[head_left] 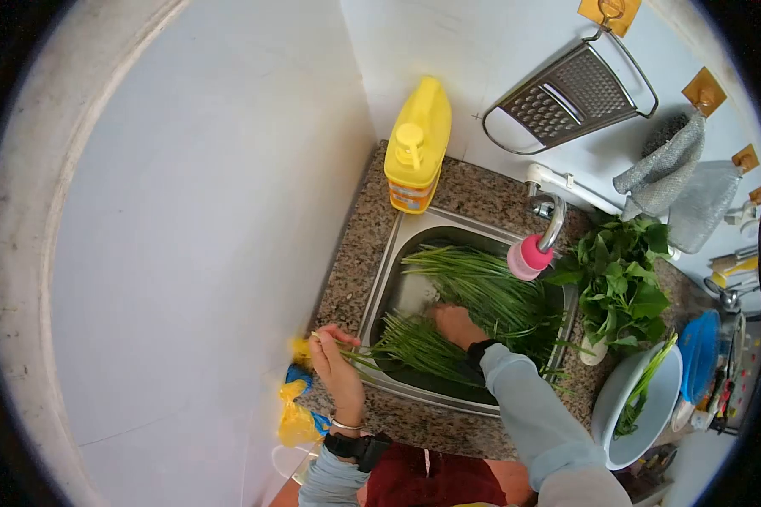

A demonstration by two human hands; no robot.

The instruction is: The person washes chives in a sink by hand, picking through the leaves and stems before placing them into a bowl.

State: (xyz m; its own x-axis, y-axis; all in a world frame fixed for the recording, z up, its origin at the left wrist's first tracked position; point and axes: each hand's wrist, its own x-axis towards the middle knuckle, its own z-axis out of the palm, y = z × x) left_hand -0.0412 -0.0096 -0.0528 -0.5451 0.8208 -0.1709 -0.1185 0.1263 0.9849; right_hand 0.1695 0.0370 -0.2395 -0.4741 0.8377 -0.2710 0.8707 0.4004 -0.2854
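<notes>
Long thin green chives (482, 283) lie in a steel sink (376, 325) with water in it, and a nearer bunch rests along its front. Past the sink's left rim, my left hand (336, 372) is closed on a few chive stalks, whose other ends reach back over the rim. My right hand (457, 325) is down in the sink between the two bunches. Its fingers look curled in, but their tips are hidden, so what they hold cannot be made out. A pink-ended faucet (528, 258) hangs over the sink's back right.
A yellow jug (418, 148) stands behind the sink. Leafy greens (621, 279) lie to the right, near a pale bowl (604, 414) holding some chives. A blue lid or container (699, 355) is beyond it. A grater (566, 97) hangs on the wall; yellow plastic (296, 418) is at left.
</notes>
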